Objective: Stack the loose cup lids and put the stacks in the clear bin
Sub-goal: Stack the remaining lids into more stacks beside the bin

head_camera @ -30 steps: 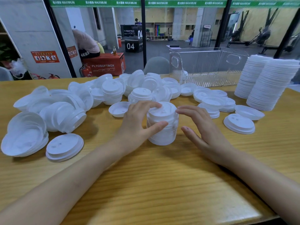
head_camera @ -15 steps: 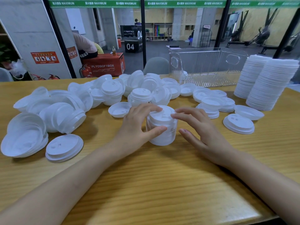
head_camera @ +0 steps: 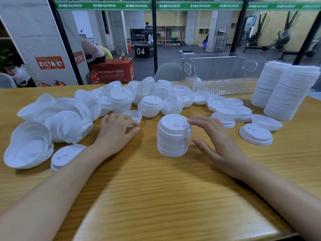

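The loose lids (head_camera: 66, 119) sprawl across the left of the table (head_camera: 156, 197); the step in hand, I judge, is adding one more, so it should be turned dome-up, centred and pressed down level while the other hand steadies the column; the left hand (head_camera: 116, 133) curls thumb and fingers, nearly together, on the near rim of a single upturned lid (head_camera: 133, 115); the short stack (head_camera: 173, 136) stands mid-table; the right hand (head_camera: 220, 145) is spread, one fingertip touching the stack's top edge, thumb just clear of its side; the clear bin (head_camera: 224, 73) sits behind, well apart; two tall stacks (head_camera: 291, 94) stand beside it.
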